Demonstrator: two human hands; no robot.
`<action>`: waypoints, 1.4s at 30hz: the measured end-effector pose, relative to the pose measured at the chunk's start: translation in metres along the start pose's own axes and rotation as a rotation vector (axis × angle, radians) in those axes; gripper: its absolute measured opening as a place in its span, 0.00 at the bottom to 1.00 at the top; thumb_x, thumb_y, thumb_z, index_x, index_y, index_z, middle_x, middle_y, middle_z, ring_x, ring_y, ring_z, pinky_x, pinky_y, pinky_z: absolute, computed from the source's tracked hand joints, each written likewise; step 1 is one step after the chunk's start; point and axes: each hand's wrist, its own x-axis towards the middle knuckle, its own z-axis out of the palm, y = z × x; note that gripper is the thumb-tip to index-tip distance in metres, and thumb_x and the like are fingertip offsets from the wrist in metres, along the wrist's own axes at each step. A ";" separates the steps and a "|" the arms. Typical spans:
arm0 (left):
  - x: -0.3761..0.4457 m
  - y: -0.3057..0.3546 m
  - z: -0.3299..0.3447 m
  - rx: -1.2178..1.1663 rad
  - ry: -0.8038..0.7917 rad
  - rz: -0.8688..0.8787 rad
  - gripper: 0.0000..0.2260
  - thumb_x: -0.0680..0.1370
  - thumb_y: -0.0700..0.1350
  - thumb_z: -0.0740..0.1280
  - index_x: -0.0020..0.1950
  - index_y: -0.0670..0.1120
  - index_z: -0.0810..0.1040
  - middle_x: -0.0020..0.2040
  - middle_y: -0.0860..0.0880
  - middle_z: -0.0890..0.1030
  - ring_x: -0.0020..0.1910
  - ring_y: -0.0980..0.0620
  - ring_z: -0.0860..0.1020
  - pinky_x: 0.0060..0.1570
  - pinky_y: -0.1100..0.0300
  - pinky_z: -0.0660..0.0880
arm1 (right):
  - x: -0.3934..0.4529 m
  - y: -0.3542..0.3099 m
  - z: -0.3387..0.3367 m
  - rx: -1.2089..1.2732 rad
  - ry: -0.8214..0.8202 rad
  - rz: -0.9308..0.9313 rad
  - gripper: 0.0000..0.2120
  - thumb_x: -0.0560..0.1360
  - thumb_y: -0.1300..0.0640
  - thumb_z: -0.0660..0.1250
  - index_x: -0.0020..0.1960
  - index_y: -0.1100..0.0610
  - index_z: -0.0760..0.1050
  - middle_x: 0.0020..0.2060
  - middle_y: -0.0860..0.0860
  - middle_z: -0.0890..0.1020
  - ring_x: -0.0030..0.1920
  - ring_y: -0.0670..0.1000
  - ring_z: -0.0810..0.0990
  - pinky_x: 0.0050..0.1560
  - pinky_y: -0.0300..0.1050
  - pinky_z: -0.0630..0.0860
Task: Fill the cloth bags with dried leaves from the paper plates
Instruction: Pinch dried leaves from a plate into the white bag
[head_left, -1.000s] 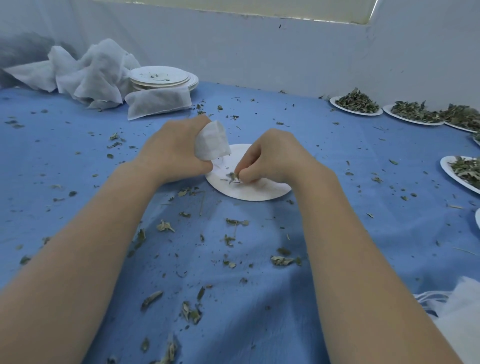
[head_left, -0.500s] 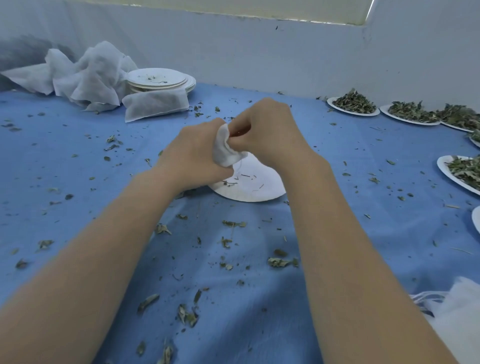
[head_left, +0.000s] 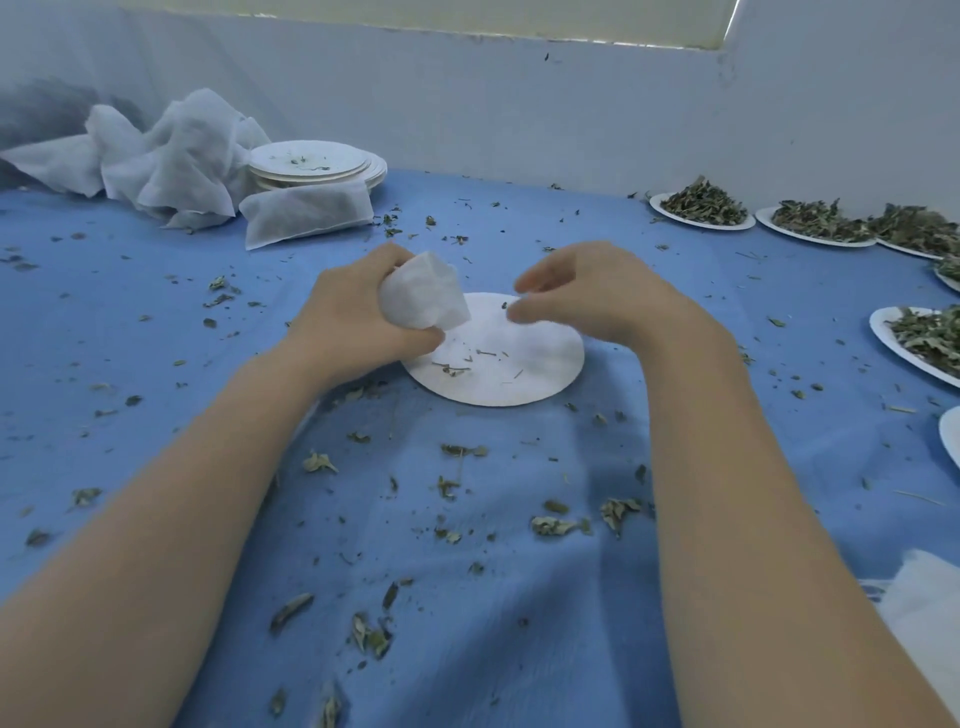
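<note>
Left hand (head_left: 358, 322) grips small white cloth bag (head_left: 423, 299), fingers curled round it; right hand (head_left: 587, 301) fingers loosely spread, blurred, holding nothing. Keep bag mouth up over nearly bare white paper plate (head_left: 524, 364); pinch remaining crumbs.

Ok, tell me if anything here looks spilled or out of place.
Dried leaf bits are scattered all over the blue cloth instead of on plates. The plate under the hands holds only a few scraps. Nothing looks damaged.

One camera on my head looks forward and down, close over the paper plate (head_left: 498, 364), with the wall (head_left: 467, 114) beyond it, facing me.
</note>
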 end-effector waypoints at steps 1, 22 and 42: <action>0.000 -0.004 0.000 -0.019 0.011 -0.015 0.18 0.64 0.50 0.75 0.49 0.56 0.72 0.42 0.59 0.76 0.40 0.65 0.71 0.33 0.73 0.63 | 0.001 0.003 0.000 -0.093 -0.089 0.089 0.30 0.65 0.42 0.74 0.64 0.53 0.74 0.60 0.45 0.77 0.63 0.47 0.73 0.51 0.39 0.70; 0.001 -0.005 -0.022 -0.049 0.161 -0.176 0.17 0.69 0.52 0.70 0.54 0.54 0.67 0.41 0.60 0.68 0.38 0.61 0.67 0.33 0.67 0.61 | -0.006 0.012 0.050 -0.244 -0.001 0.157 0.61 0.53 0.26 0.71 0.74 0.57 0.53 0.65 0.56 0.62 0.67 0.58 0.59 0.65 0.52 0.59; 0.129 -0.097 -0.116 -0.286 0.341 -0.508 0.22 0.73 0.34 0.60 0.65 0.38 0.56 0.52 0.44 0.68 0.51 0.44 0.69 0.39 0.57 0.65 | 0.204 -0.126 0.090 -0.033 0.271 0.021 0.57 0.53 0.24 0.68 0.70 0.60 0.59 0.63 0.54 0.66 0.64 0.56 0.63 0.64 0.48 0.63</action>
